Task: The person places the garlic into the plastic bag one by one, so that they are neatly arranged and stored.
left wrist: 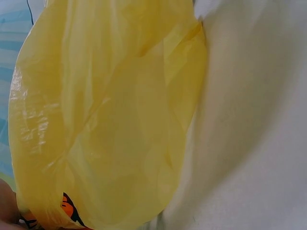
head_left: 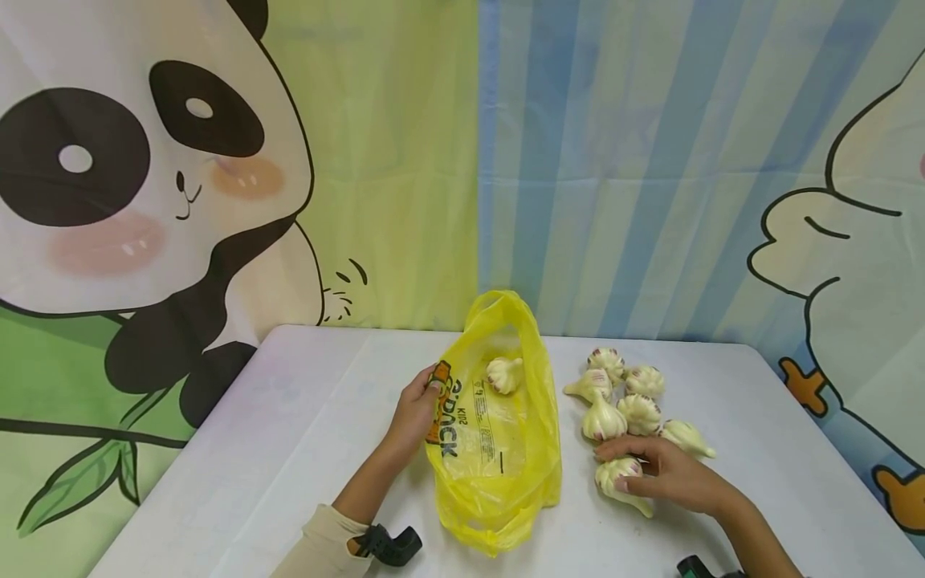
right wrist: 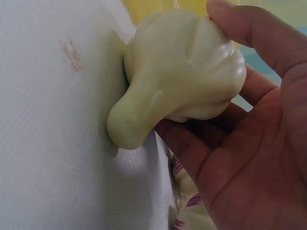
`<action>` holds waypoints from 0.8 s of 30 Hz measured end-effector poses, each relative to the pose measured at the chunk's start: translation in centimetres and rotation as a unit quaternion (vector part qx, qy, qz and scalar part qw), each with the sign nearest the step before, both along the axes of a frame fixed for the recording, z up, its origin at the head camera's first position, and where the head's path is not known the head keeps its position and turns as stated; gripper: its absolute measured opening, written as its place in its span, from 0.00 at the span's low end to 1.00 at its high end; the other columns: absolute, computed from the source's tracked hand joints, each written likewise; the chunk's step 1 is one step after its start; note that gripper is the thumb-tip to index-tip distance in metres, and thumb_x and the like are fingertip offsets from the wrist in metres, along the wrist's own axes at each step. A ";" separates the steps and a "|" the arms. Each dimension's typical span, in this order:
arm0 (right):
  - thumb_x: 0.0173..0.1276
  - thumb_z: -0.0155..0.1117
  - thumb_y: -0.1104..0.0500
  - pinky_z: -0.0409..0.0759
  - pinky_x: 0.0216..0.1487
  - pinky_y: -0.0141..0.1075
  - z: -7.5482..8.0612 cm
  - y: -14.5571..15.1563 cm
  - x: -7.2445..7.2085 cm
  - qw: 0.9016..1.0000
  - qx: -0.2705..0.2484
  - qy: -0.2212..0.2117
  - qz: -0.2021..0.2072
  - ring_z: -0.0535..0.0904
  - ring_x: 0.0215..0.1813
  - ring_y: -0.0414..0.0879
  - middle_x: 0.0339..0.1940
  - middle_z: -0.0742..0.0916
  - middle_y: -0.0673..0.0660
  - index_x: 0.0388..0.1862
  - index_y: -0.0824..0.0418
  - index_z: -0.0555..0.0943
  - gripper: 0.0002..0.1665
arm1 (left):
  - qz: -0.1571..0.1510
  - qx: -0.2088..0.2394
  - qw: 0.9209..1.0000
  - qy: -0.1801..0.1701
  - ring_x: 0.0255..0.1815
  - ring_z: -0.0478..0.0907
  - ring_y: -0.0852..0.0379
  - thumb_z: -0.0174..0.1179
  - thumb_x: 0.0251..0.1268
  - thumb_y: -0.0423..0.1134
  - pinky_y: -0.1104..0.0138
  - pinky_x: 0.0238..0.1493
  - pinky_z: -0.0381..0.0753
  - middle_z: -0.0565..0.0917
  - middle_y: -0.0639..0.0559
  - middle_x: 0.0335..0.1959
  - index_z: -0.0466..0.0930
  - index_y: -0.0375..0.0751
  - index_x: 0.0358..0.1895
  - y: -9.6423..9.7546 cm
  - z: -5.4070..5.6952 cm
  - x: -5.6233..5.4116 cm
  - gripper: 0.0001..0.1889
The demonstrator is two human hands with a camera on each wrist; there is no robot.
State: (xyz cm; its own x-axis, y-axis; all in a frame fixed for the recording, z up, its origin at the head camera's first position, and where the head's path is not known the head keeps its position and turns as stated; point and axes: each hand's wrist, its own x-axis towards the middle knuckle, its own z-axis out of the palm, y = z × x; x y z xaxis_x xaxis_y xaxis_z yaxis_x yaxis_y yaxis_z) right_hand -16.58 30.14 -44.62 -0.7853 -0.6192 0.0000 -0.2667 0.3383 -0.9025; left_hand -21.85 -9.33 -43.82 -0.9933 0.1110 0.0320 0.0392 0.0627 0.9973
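Note:
At the left rim of a yellow plastic bag point(head_left: 545, 417), my left hand point(head_left: 414, 411) grips the printed film and keeps the mouth spread. One white garlic bulb point(head_left: 504, 375) lies inside the bag. To the right of the bag, my right hand point(head_left: 672, 475) pinches another garlic bulb point(right wrist: 187, 62) between thumb and fingers, its stem end near the white cloth. The left wrist view is mostly filled by the bag's yellow side point(left wrist: 120, 120), with just a bit of the hand at the lower left corner.
Several garlic bulbs point(head_left: 639, 413) with purple streaks cluster on the white table point(head_left: 325, 385) behind my right hand. A printed curtain point(head_left: 405, 160) with a panda stands behind the table's far edge.

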 end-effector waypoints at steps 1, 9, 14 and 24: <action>0.70 0.61 0.64 0.76 0.52 0.33 0.0 0.0 0.0 1.000 0.001 0.002 0.001 0.70 0.63 0.33 0.63 0.76 0.68 0.58 0.65 0.79 0.19 | -0.001 0.002 1.000 -0.002 0.47 0.75 0.36 0.39 0.80 0.42 0.51 0.47 0.76 0.76 0.34 0.50 0.60 0.43 0.74 0.0 0.0 0.0 0.23; 0.71 0.61 0.64 0.76 0.50 0.33 0.0 0.0 -0.1 1.000 0.010 0.012 0.006 0.69 0.63 0.31 0.63 0.77 0.67 0.58 0.64 0.80 0.18 | -0.002 0.002 1.000 -0.013 0.48 0.73 0.31 0.37 0.80 0.37 0.45 0.49 0.74 0.77 0.38 0.46 0.58 0.38 0.74 0.1 1.7 0.9 0.23; 0.70 0.61 0.63 0.76 0.50 0.33 0.1 -0.1 -0.2 1.000 0.013 0.010 0.007 0.69 0.63 0.31 0.63 0.77 0.67 0.58 0.63 0.80 0.18 | 0.002 -0.002 1.000 -0.012 0.49 0.72 0.30 0.37 0.80 0.36 0.44 0.50 0.73 0.78 0.41 0.44 0.59 0.37 0.73 0.2 3.4 2.0 0.23; 0.70 0.61 0.63 0.75 0.49 0.33 0.1 -0.1 0.0 1.000 0.017 0.009 0.001 0.69 0.62 0.31 0.63 0.77 0.67 0.58 0.63 0.81 0.18 | -0.005 0.003 1.000 -0.012 0.49 0.72 0.28 0.37 0.80 0.37 0.46 0.49 0.74 0.75 0.29 0.50 0.58 0.37 0.74 0.3 3.1 1.9 0.23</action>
State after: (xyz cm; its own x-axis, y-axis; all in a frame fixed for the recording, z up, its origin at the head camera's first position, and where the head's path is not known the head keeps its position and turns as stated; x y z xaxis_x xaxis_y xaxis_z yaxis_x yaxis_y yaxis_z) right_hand -16.59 30.04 -44.51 -0.7842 -0.6204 -0.0081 -0.2828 0.3690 -0.8853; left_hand -19.91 -9.02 -40.68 -0.9927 0.1205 0.0092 0.0161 0.0562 0.9983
